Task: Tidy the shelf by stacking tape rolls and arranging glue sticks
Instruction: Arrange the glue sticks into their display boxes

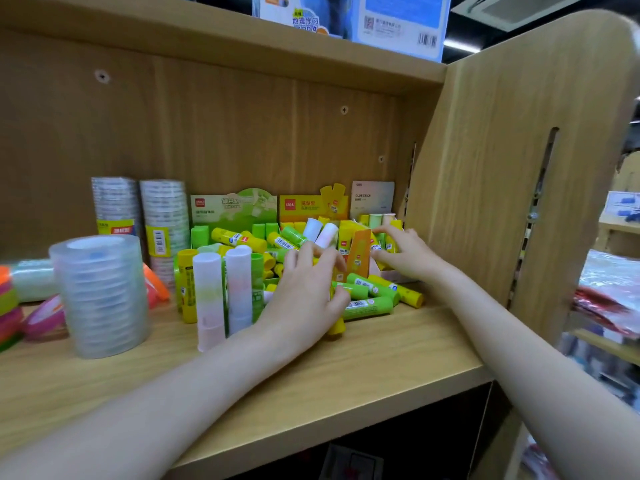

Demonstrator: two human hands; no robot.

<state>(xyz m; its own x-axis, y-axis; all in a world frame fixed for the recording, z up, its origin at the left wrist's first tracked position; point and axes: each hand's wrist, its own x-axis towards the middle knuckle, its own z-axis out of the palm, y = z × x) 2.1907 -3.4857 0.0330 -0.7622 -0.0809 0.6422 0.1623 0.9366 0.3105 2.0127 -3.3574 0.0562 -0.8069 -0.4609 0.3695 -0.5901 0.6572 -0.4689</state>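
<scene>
**Wood grain, clear film, glossy plastic**

The shelf [346, 368] is matt, pale wood-grain board. On it, left of the glue sticks [367, 306], the tape rolls [100, 296] look like clear, shiny film. The sticks are smooth, glossy plastic; behind them, printed card boxes [235, 209].

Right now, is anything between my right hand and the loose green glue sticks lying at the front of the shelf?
Nothing visible blocks them. The right hand is above and behind the loose green glue sticks, which lie exposed on the shelf board. The left hand sits just beside them.
</scene>
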